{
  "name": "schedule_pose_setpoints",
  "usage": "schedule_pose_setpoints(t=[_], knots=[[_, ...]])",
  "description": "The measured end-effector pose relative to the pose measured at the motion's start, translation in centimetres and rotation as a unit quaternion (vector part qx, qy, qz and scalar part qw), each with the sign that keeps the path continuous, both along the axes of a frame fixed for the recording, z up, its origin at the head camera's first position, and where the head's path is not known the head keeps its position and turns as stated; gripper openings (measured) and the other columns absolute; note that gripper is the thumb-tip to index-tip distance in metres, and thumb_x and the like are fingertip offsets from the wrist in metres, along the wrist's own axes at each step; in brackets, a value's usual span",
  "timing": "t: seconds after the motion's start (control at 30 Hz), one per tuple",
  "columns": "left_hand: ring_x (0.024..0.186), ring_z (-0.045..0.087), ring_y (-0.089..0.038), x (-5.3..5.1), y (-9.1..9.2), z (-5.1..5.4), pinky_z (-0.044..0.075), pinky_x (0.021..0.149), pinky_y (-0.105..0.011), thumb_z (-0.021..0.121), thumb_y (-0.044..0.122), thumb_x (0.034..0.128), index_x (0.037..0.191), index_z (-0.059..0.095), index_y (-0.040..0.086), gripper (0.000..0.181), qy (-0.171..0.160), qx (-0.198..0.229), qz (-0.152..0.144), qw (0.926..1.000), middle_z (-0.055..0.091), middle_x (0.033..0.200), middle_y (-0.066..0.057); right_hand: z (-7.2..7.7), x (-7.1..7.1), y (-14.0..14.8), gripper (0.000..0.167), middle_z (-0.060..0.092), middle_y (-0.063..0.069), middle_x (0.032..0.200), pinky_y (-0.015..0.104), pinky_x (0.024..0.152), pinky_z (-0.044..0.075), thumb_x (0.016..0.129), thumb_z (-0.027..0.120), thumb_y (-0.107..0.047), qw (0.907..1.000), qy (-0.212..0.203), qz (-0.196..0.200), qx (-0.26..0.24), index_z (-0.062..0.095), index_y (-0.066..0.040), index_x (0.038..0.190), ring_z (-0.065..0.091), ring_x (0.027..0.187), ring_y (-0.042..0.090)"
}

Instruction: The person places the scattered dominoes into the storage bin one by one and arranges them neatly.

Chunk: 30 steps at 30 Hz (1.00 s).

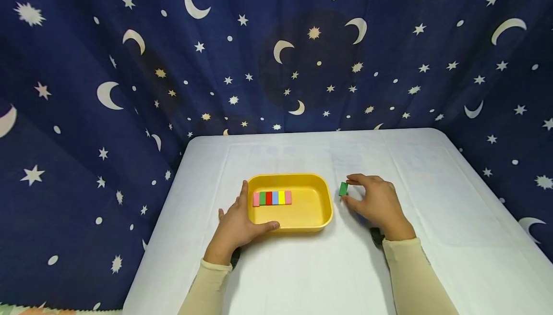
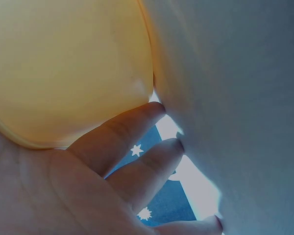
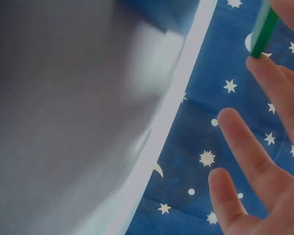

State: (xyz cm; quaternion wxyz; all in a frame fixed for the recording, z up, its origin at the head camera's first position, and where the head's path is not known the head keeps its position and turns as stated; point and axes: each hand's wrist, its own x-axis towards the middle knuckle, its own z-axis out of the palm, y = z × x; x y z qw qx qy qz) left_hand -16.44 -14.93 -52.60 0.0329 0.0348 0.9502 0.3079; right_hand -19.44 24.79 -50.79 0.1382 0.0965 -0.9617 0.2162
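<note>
A shallow yellow tray stands on the table in the head view. Several small flat rectangular blocks form a row inside it at the left: pink, green, red, blue, yellow, pink. My left hand rests against the tray's near-left corner, thumb along the front rim, fairly straight fingers along the left side. The left wrist view shows those fingers touching the outer wall. Right of the tray, my right hand pinches a green block between thumb and fingertip, just above or at the table; the contact is unclear.
A white cloth covers the table. Behind it and at both sides hangs a dark blue curtain with moons and stars. A dark strap sits at the right wrist.
</note>
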Motion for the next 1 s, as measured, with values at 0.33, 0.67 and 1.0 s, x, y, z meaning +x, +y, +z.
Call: schedule_pose_setpoints(t=[0.33,0.67,1.0], knots=[[0.144,0.049,-0.034,0.1,-0.1,-0.2,0.007,0.115,-0.082,0.071,0.099,0.0539,0.171,-0.005,0.026,0.157,0.004,-0.004,0.002,1.0,0.044,0.163,-0.012,1.5,-0.8,-0.7,0.059,0.076,0.001,0.123,0.064,0.105,0.031,0.084,0.089,-0.036,0.9998,0.001,-0.014,-0.015,0.069,-0.017,0.136,0.057,0.127,0.039],[0.147,0.046,-0.035,0.1,0.1,-0.2,0.008,0.115,-0.082,0.068,0.101,0.0539,0.171,-0.003,0.027,0.156,0.006,-0.005,-0.003,1.0,0.048,0.16,-0.013,3.7,-2.4,-3.6,0.059,0.076,-0.004,0.124,0.064,0.107,0.028,0.083,0.089,-0.038,0.9989,0.036,0.021,-0.018,0.069,-0.021,0.136,0.056,0.127,0.033],[0.148,0.045,-0.036,0.1,0.1,-0.1,0.008,0.115,-0.082,0.069,0.101,0.0542,0.171,-0.004,0.028,0.155,0.007,-0.006,0.003,1.0,0.05,0.159,-0.012,6.1,-4.2,-7.5,0.059,0.076,-0.005,0.124,0.059,0.104,0.031,0.083,0.088,-0.043,0.9969,0.055,0.055,-0.013,0.071,-0.022,0.136,0.057,0.125,0.028]])
